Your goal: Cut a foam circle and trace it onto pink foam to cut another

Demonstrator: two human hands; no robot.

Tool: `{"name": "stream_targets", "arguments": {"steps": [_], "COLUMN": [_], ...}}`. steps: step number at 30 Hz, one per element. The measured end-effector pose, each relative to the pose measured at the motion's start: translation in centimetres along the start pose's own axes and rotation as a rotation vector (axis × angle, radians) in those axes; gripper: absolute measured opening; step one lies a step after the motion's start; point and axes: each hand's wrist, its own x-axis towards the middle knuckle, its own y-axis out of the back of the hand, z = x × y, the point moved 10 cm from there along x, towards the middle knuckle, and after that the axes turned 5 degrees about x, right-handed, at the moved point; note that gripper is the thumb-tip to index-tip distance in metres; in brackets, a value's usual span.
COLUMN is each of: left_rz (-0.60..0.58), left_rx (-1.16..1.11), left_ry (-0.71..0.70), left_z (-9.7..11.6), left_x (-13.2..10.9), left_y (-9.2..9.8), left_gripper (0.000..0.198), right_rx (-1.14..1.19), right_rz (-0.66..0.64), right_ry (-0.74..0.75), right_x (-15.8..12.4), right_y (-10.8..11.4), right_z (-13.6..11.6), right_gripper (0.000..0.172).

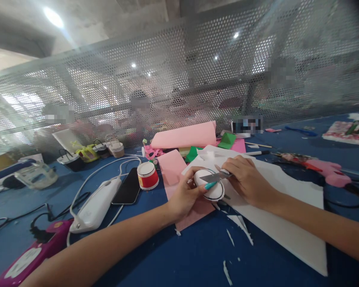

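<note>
My left hand point(187, 195) grips a round white foam piece point(214, 194) with a black line drawn along its edge. The thumb, with a long teal nail, presses near the top face. My right hand point(247, 179) is closed on a knife, its grey metal blade point(211, 177) lying across the disc close to the left thumb. The knife's handle is mostly covered by the fingers. Under both hands lie a large white foam sheet point(287, 215) and pink paper point(172, 175). Thin white offcuts point(242, 227) are scattered on the blue table just below.
A red and white paper cup point(148, 176), a black phone point(127, 186) and a white power strip point(95, 205) with cables are at left. A pink glue gun point(329, 171) rests at right. Behind stand a pink roll point(184, 135) and a perforated metal screen point(167, 87).
</note>
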Motion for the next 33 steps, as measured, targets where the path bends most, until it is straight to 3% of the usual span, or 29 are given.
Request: {"name": "stream_targets", "arguments": {"steps": [7, 18, 23, 33], "left_rz": [-0.184, -0.250, -0.313, -0.159], "left_rx": [-0.011, -0.048, -0.113, 0.012], "left_ry": [0.118, 0.082, 0.134, 0.119], "left_z": [-1.1, -1.3, -1.7, -1.1], "left_x": [-0.6, -0.8, -1.4, -0.7], "left_y": [-1.6, -2.0, -3.0, -1.5], "left_gripper": [0.040, 0.030, 0.031, 0.036], "right_rx": [0.005, 0.005, -0.002, 0.061], "right_rz": [0.005, -0.011, -0.024, 0.013], "right_ry": [0.015, 0.022, 0.038, 0.037], "right_x": [0.1, 0.1, 0.1, 0.1], "right_y": [0.0, 0.0, -0.3, 0.4], "right_z": [-0.3, -0.4, -0.8, -0.7], "right_gripper": [0.019, 0.018, 0.022, 0.023]}}
